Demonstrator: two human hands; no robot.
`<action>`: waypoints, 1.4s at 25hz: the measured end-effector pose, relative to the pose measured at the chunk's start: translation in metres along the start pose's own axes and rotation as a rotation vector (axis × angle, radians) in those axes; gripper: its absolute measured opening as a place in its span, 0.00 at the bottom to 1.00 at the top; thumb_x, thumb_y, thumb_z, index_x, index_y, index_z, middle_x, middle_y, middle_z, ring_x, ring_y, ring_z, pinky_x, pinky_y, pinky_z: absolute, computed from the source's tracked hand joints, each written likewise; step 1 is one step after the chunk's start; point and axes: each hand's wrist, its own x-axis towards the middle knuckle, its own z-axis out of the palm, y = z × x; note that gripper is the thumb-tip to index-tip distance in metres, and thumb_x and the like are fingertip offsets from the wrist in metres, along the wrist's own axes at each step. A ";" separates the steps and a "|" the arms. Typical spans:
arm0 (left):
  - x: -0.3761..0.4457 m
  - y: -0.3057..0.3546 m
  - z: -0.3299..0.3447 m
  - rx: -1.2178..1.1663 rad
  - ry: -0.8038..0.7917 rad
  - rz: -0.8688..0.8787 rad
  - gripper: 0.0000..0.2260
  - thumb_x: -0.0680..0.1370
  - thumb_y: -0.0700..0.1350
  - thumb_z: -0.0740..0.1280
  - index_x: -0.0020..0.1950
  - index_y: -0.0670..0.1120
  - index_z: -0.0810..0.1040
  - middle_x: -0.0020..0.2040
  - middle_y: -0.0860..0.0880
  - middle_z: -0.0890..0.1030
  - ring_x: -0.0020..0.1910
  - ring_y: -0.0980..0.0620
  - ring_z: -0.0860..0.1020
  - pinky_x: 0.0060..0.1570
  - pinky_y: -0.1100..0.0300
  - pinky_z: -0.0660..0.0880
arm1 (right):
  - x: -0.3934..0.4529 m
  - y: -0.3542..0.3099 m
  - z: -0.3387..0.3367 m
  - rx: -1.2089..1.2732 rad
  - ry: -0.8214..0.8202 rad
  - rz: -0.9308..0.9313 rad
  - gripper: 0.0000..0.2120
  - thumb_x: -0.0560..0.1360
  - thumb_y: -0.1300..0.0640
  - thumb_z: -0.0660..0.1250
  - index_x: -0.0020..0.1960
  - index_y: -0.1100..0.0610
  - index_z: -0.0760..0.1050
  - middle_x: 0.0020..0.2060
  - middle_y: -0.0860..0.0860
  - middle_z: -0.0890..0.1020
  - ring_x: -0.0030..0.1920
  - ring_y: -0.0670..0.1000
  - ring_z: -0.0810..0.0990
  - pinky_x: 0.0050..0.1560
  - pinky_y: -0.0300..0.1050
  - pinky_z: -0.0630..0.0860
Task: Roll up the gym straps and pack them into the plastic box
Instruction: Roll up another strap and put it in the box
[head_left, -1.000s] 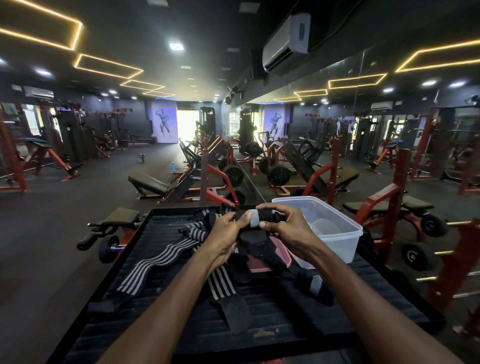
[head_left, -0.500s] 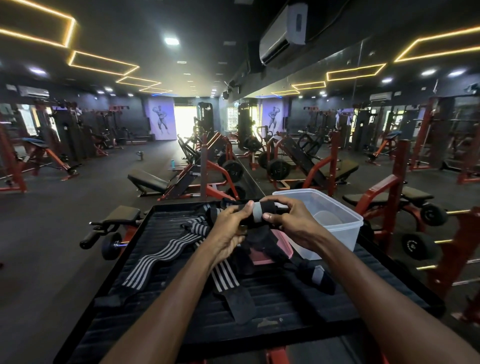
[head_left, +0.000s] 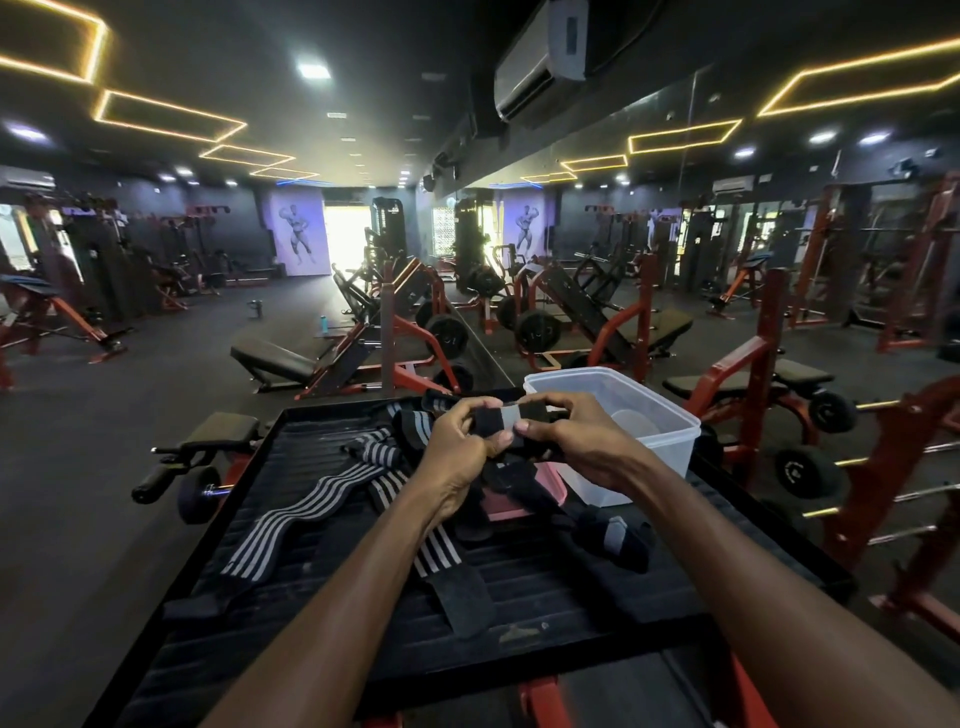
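Observation:
Both my hands hold one black strap with a grey patch above a black ribbed tray. My left hand grips its left end and my right hand pinches its right part; the strap's loose tail hangs down between my wrists. A clear plastic box stands on the tray just right of my right hand. Black-and-grey striped straps lie unrolled on the tray to the left. Another black strap with a grey patch lies under my right forearm.
A pink lid lies on the tray beside the box, partly under the straps. Red-framed benches and weight machines stand to the right and ahead. A padded roller and a dumbbell sit just left of the tray.
My hands have stayed at the same spot by the box and kept working the black strap between the fingers; the camera has tilted a little, so the tray sits lower in view.

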 end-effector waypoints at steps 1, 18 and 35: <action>0.000 0.001 0.002 -0.028 -0.013 -0.042 0.12 0.75 0.31 0.70 0.55 0.43 0.78 0.51 0.42 0.82 0.48 0.46 0.81 0.54 0.46 0.79 | -0.003 0.001 -0.002 -0.015 0.017 -0.032 0.14 0.73 0.72 0.71 0.57 0.64 0.80 0.47 0.65 0.82 0.44 0.61 0.82 0.50 0.59 0.80; 0.004 -0.029 0.064 0.321 -0.287 0.071 0.19 0.75 0.32 0.70 0.53 0.56 0.80 0.43 0.41 0.82 0.35 0.46 0.79 0.41 0.47 0.80 | -0.040 0.023 -0.072 -0.315 0.048 0.015 0.15 0.71 0.65 0.76 0.56 0.64 0.79 0.48 0.66 0.84 0.43 0.56 0.84 0.44 0.49 0.83; 0.013 -0.068 0.071 1.138 -0.641 0.035 0.29 0.69 0.54 0.76 0.67 0.50 0.72 0.62 0.49 0.79 0.56 0.51 0.77 0.55 0.60 0.73 | -0.051 0.070 -0.119 -0.572 0.226 0.236 0.18 0.59 0.56 0.77 0.49 0.54 0.83 0.45 0.55 0.87 0.47 0.56 0.86 0.52 0.58 0.83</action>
